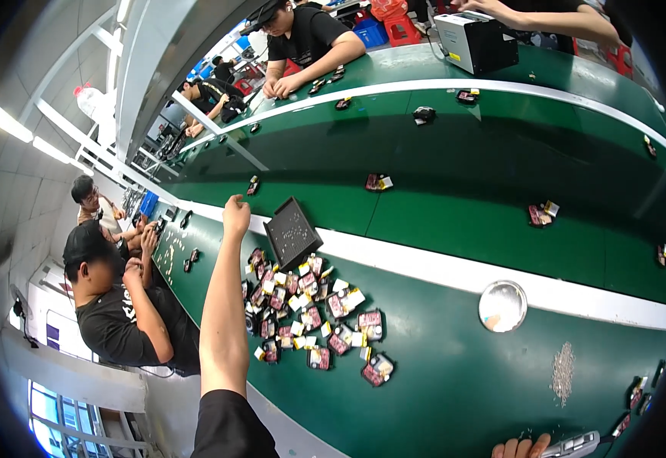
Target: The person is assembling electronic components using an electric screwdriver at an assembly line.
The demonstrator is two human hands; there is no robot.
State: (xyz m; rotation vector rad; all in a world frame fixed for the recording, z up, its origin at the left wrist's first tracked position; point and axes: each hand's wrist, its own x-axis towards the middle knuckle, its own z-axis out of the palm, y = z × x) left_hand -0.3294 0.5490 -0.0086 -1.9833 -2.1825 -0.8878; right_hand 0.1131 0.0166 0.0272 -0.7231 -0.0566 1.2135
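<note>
My left hand [236, 217] reaches out over the white rail at the edge of the green belt. Its fingers look slightly apart, and nothing shows in them. Just beyond the fingertips, a small black-and-red device [253, 185] lies on the belt. My right hand [521, 447] is at the bottom right, partly cut off, with bent fingers around a silver-grey handheld tool [573, 445]. Right of my left forearm, a heap of small black-and-pink devices with white and yellow tags [310, 315] covers the green table. A black tray [292, 233] with tiny clear bits tilts against the rail.
A round metal dish [502, 306] stands near the rail, with a pile of tiny clear pieces [563, 374] to its right. More devices [543, 214] lie spaced along the belt. Co-workers sit at left [131, 305] and across the belt [302, 42], near a grey-black box machine [476, 42].
</note>
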